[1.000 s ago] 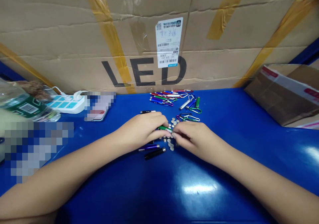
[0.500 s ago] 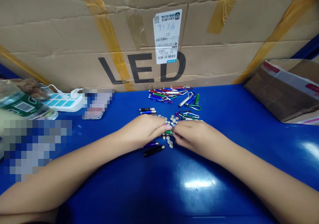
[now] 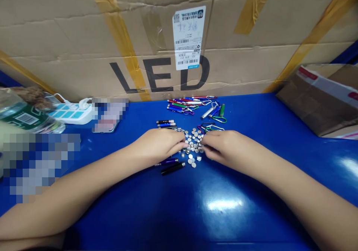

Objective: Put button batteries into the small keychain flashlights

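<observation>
My left hand (image 3: 165, 143) is closed, its thumb and fingers pinched at the left edge of a scatter of silver button cells (image 3: 192, 161); what it holds is hidden. Across the cells, my right hand (image 3: 220, 145) is closed too, fingertips curled down at their right edge, and its grip cannot be made out. Just below the left hand lie a dark blue tube (image 3: 171, 161) and a black tube (image 3: 173, 168) with silver ends. Behind that hand are a few short penlight tubes (image 3: 165, 125). Loose carabiner clips (image 3: 214, 128) rest behind the right hand.
Colourful penlights with carabiners (image 3: 179, 105) lie at the back of the blue table (image 3: 179, 213), before a large cardboard box (image 3: 84, 38). A power strip (image 3: 74, 113), a phone (image 3: 107, 122) and a plastic bottle (image 3: 25, 113) are left. An open carton (image 3: 319, 102) stands right.
My hands have drawn apart, the right one moving slightly right. The green piece that showed between them is out of sight, and more button cells are visible.
</observation>
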`<state>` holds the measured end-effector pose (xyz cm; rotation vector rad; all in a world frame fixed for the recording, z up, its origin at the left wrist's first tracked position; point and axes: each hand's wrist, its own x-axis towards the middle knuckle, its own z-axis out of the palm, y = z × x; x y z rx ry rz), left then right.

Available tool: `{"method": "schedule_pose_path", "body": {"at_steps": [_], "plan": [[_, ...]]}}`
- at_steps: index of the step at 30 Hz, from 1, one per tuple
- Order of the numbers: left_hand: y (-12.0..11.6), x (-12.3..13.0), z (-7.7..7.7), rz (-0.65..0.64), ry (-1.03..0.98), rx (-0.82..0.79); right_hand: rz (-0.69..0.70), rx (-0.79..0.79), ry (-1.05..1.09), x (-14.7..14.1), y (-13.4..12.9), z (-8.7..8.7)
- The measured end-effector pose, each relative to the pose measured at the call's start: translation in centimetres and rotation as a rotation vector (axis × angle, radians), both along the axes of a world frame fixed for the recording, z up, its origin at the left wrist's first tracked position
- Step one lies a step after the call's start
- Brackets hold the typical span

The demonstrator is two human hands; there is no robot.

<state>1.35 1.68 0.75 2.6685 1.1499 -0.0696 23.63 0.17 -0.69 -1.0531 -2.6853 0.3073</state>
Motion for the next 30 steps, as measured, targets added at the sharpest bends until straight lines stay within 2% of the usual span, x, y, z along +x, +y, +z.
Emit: {"method": "schedule_pose_path", "body": {"at_steps": [3,9,12,14,16,18,22,26,28,30], "plan": [[-0.1,-0.1,0.4,0.038,-0.017,-0.01,-0.008,0.002,-0.002,0.0,0.0,0.1],[0.7,-0.6,0.7,0.032,-0.282,0.008,-0.102,0.023,-0.071,-0.2,-0.3,0.3],[2.7,-1.6,0.0,0.052,-0.308,0.109,-0.134,0.035,-0.111,-0.3,-0.4,0.3],[4.4,-2.5,-0.7,0.119,-0.305,0.175,-0.142,0.046,-0.126,-0.4,-0.4,0.3],[5.8,-3.3,-1.6,0.176,-0.297,0.174,-0.133,0.059,-0.116,-0.5,-0.3,0.2],[6.7,-3.9,-2.3,0.175,-0.285,0.131,-0.116,0.075,-0.088,-0.6,-0.2,0.0],[7.1,-4.3,-3.0,0.155,-0.29,0.072,-0.084,0.076,-0.047,-0.6,0.0,-0.2],[6.6,-4.1,-2.5,0.128,-0.318,0.119,-0.063,0.06,-0.014,-0.5,0.0,-0.3],[6.0,-3.7,-1.9,0.068,-0.365,0.186,-0.064,0.056,0.019,-0.4,0.0,-0.3],[4.9,-2.9,-1.3,-0.07,-0.43,0.223,-0.064,0.039,0.082,-0.5,0.0,-0.4]]}}
